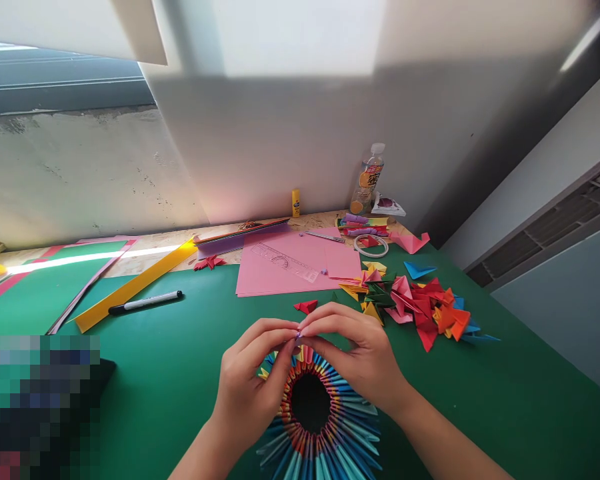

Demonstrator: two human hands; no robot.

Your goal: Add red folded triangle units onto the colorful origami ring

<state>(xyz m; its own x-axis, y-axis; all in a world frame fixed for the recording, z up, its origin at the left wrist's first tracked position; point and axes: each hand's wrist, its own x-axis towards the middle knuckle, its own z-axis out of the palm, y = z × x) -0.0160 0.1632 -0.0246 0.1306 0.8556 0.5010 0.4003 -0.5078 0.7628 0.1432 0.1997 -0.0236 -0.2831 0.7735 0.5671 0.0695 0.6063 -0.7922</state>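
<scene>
Head view: we see both hands with fingertips together, pinching. Left hand (255,377) and right hand (367,353) are clamped on a small purple piece (298,336), probably paper, mostly hidden by the fingers. It sits above the far rim of the ring of folded paper units (353,421), mostly blue outside, red-orange inside; we can't tell if piece and ring touch. For a clean job we'd keep the pinch light, square the edges before pressing creases, and keep wrists off the ring's points.

Surface: green tabletop (180,407). Loose folded paper pieces (427,310) are heaped right; pink sheets (253,285) lie beyond the hands, clear ruler (265,250) on top. Marker (147,303) left, beside a yellow paper strip (135,287).

Room: pale wall (280,133) behind, glue stick (295,203) and drink bottle (367,180) upright near it. Lower-left corner pixelated, can't read.
</scene>
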